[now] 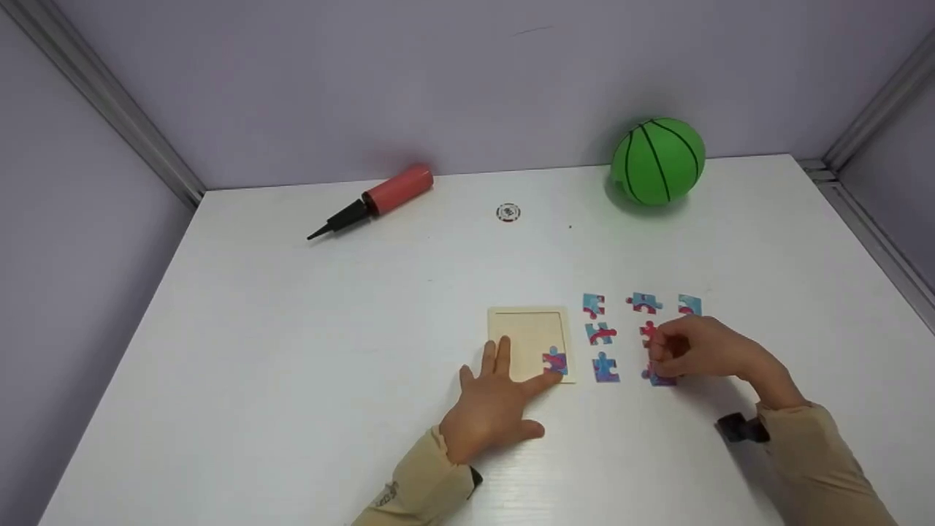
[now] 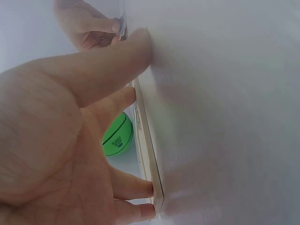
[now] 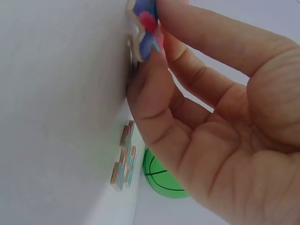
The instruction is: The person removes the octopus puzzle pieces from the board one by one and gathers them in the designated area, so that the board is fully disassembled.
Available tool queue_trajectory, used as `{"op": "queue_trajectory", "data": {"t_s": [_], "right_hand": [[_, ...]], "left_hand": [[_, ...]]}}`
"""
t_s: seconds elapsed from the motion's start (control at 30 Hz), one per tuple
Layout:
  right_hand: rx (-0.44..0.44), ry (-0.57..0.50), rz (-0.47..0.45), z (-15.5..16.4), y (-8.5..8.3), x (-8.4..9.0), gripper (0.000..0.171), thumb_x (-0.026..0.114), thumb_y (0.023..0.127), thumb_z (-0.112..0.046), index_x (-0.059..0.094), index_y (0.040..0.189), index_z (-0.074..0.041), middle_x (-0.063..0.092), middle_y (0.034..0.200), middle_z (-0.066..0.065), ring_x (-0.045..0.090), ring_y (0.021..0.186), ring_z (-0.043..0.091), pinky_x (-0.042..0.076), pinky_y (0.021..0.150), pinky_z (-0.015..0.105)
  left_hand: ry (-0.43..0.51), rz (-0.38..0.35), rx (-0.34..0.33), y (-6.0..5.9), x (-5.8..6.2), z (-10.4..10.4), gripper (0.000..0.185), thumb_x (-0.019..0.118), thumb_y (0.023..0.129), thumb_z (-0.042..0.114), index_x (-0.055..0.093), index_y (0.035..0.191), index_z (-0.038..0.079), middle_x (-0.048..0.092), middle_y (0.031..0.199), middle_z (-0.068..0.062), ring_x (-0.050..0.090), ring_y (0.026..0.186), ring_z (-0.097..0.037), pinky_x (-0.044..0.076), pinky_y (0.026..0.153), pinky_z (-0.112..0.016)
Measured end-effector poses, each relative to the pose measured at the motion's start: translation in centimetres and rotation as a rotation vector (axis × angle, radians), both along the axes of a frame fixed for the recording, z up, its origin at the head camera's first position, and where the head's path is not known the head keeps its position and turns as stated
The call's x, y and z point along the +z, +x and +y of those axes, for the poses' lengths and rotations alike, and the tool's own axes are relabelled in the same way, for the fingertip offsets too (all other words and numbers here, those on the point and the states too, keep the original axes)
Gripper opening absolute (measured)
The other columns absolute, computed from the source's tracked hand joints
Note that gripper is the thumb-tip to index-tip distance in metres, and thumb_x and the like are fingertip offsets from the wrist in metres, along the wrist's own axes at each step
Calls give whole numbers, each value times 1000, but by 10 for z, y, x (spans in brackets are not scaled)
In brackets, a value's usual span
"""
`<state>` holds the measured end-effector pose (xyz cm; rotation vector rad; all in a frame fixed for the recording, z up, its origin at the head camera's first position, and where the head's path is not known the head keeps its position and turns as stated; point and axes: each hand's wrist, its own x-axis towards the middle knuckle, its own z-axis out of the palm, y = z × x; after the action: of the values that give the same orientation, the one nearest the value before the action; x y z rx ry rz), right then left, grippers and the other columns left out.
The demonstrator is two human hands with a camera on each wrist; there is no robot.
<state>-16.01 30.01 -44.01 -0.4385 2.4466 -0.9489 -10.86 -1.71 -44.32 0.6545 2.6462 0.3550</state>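
My left hand (image 1: pixel 491 410) rests with spread fingers on the lower edge of a shallow wooden puzzle tray (image 1: pixel 527 329). Inside the tray's lower right corner lies one blue, pink and purple puzzle piece (image 1: pixel 555 361), with my left index fingertip at its bottom edge. To the right, my right hand (image 1: pixel 707 349) pinches a purple-blue puzzle piece (image 3: pixel 146 28) between thumb and fingers, close to the table. Its fingers partly cover a red puzzle piece (image 1: pixel 647 332). Between tray and right hand lies a column of loose pieces, including a blue one (image 1: pixel 605 367).
More puzzle pieces lie above, one in the middle (image 1: pixel 645 302) and one at the right (image 1: pixel 689 304). A green ball (image 1: pixel 659 161) stands at the back right. A red and black hand pump (image 1: pixel 398 191) and a round chip (image 1: pixel 508 212) lie toward the back of the white table (image 1: pixel 307 351).
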Motion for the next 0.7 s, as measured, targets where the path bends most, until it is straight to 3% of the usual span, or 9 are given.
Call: {"op": "queue_trajectory", "data": {"t_s": [0.27, 0.4, 0.7], "right_hand": [[-52, 4, -7, 2, -1, 1, 14, 75, 81, -14, 62, 85, -8, 55, 76, 2, 51, 72, 18, 45, 59, 27], [-96, -55, -28, 2, -1, 2, 18, 77, 80, -16, 62, 87, -7, 56, 80, 6, 51, 76, 19, 46, 62, 27], [-113, -163, -27, -9, -2, 4, 19, 68, 90, -19, 61, 96, -3, 56, 85, 8, 53, 74, 18, 49, 64, 29]], "left_hand": [[-4, 3, -3, 0, -2, 0, 68, 72, 83, 44, 40, 143, 47, 11, 155, -28, 10, 142, -45, 27, 99, -69], [6, 1, -4, 0, -4, 0, 67, 72, 83, 43, 40, 143, 46, 10, 155, -28, 10, 142, -45, 27, 99, -69], [16, -14, 8, -1, -4, 1, 68, 72, 83, 43, 40, 143, 47, 8, 156, -28, 8, 142, -46, 24, 100, -71]]}}
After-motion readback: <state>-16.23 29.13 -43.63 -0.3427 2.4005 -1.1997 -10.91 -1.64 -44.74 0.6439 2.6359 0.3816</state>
